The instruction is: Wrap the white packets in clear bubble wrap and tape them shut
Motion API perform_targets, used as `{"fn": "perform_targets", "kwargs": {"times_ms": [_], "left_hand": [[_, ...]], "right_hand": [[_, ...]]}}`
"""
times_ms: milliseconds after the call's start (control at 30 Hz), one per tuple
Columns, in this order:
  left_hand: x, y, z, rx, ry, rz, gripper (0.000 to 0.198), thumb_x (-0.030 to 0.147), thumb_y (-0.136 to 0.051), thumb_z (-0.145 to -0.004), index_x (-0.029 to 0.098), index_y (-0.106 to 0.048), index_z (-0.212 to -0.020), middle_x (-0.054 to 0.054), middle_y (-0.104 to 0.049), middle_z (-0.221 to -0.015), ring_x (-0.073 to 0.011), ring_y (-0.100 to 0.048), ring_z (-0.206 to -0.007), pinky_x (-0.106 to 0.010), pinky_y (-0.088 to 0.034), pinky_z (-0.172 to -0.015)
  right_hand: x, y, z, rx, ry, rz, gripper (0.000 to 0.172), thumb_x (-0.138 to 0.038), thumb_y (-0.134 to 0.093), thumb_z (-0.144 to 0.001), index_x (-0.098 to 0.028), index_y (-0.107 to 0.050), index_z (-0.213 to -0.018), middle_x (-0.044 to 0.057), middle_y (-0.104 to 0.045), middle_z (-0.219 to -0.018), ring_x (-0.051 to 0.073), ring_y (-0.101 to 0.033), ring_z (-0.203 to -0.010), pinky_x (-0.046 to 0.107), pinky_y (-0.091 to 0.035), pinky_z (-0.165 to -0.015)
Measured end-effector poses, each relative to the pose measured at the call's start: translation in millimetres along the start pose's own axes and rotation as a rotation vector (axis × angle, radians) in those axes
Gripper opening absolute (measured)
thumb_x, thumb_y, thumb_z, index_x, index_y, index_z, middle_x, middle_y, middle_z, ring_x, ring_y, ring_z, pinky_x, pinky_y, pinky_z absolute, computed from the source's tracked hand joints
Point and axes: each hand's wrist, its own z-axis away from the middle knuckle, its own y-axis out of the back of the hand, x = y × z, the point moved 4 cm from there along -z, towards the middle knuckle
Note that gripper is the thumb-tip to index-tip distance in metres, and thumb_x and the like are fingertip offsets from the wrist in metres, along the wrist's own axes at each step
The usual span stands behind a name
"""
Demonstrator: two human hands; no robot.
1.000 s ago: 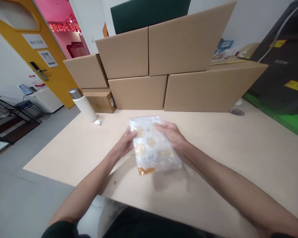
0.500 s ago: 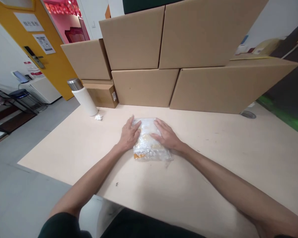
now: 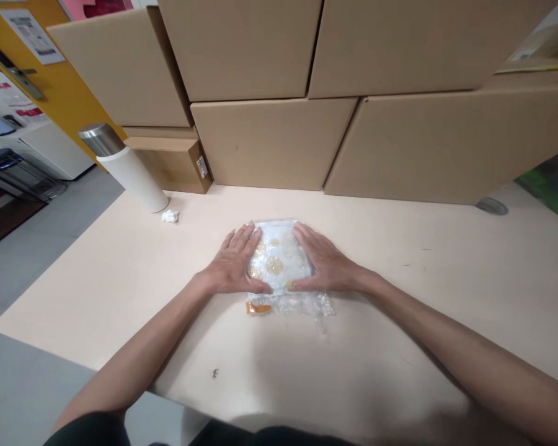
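Observation:
A clear plastic bag (image 3: 279, 260) with several round pale-yellow pieces inside lies flat on the beige table (image 3: 400, 322). An orange strip shows at its near left corner. My left hand (image 3: 232, 263) rests flat on the bag's left edge, fingers stretched out. My right hand (image 3: 323, 263) lies flat on the right edge, fingers also extended. Both palms press the bag's sides against the tabletop, with the thumbs along its near part.
Stacked cardboard boxes (image 3: 279, 136) form a wall along the table's far side. A white bottle with a metal cap (image 3: 125, 167) stands at the far left, a small crumpled white scrap (image 3: 170, 216) beside it. A yellow door (image 3: 23, 68) is at upper left.
The bag, held up above the table a second ago, now lies flat. My hands have moved from on top of it to its two sides. The camera has tilted down and closer.

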Motion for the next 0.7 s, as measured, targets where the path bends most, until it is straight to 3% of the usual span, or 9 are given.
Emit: {"fn": "perform_targets", "kwargs": {"times_ms": [267, 400, 500, 600, 700], "left_hand": [[1, -4.1, -3, -0.045, 0.064, -0.016, 0.131, 0.079, -0.067, -0.063, 0.011, -0.009, -0.159, -0.023, -0.001, -0.166, -0.0387, 0.0, -0.153, -0.055, 0.0, -0.122], [2, 1.9, 4, 0.008, 0.109, 0.014, 0.128, 0.077, -0.069, -0.065, 0.017, -0.007, -0.16, -0.023, 0.006, -0.165, -0.0406, 0.005, -0.153, -0.062, 0.002, -0.119], [11, 8.3, 18, 0.075, 0.101, 0.079, 0.12, 0.074, -0.066, -0.073, 0.024, -0.002, -0.16, -0.021, 0.012, -0.165, -0.0419, 0.007, -0.152, -0.066, -0.001, -0.117], [32, 7.3, 28, 0.09, 0.057, 0.133, 0.118, 0.073, -0.067, -0.074, 0.029, 0.0, -0.16, -0.018, 0.013, -0.166, -0.0437, 0.006, -0.152, -0.069, -0.005, -0.116], [57, -3.6, 30, 0.036, 0.028, 0.099, 0.127, 0.072, -0.077, -0.063, 0.029, -0.008, -0.161, -0.018, 0.009, -0.167, -0.046, 0.01, -0.15, -0.072, -0.004, -0.114]], "right_hand": [[-5, -1, -1, -0.048, -0.078, -0.03, 0.131, -0.079, -0.067, -0.067, -0.018, 0.001, -0.161, 0.019, 0.001, -0.167, 0.038, 0.002, -0.153, 0.059, -0.009, -0.121], [-6, 5, 2, -0.001, -0.082, -0.246, 0.132, -0.077, -0.072, -0.062, -0.021, -0.005, -0.161, 0.017, 0.003, -0.168, 0.038, 0.001, -0.154, 0.058, -0.011, -0.121], [6, 10, 11, 0.223, -0.253, -0.602, 0.109, -0.071, -0.065, -0.075, -0.025, -0.014, -0.159, 0.017, -0.014, -0.167, 0.032, -0.018, -0.152, 0.049, -0.032, -0.116], [21, 11, 24, 0.498, -0.515, -0.881, 0.081, -0.058, -0.066, -0.08, -0.02, -0.04, -0.147, 0.018, -0.046, -0.151, 0.028, -0.049, -0.136, 0.042, -0.047, -0.104], [19, 10, 30, 0.52, -0.605, -1.093, 0.056, -0.042, -0.078, -0.069, -0.017, -0.064, -0.118, 0.013, -0.07, -0.114, 0.025, -0.068, -0.1, 0.037, -0.056, -0.085]]}}
